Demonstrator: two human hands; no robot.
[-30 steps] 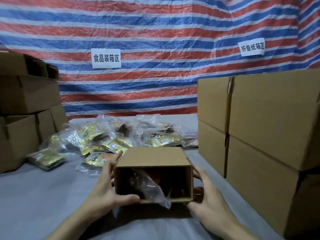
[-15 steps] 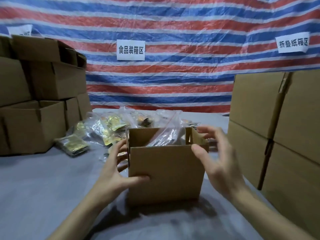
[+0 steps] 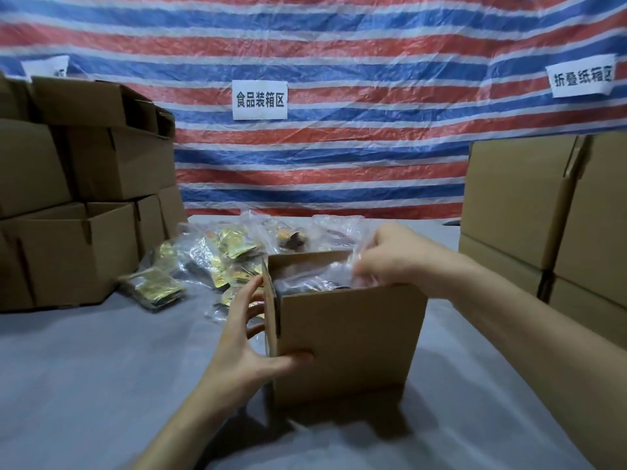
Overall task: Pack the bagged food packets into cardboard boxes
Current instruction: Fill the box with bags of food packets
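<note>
box stood upright at centre frame on the grey tabletop, top open. left hand held it: thumb on the front face, fingers along the left side. right hand was at the upper right of the opening, fingers pinching the crinkled clear plastic of a bag that lay partly inside the box. how full the box was below the rim: could not tell.

progress, judged: early to middle. one bag going in; top not yet closed. a loose pile of bagged packets lay on the tabletop just behind and left of the box, close to the left fingers, all unpacked. stacked boxes at left frame, some open at the top; contents not visible.

edges and room: plastic bunched at the back right rim of the box, so it could catch there when pushed down. lower left of the frame was bare tabletop, good room for the left arm. tall boxes stood near the right edge of the frame, narrowing the swing on that side. striped tarp closed off the back.
</note>
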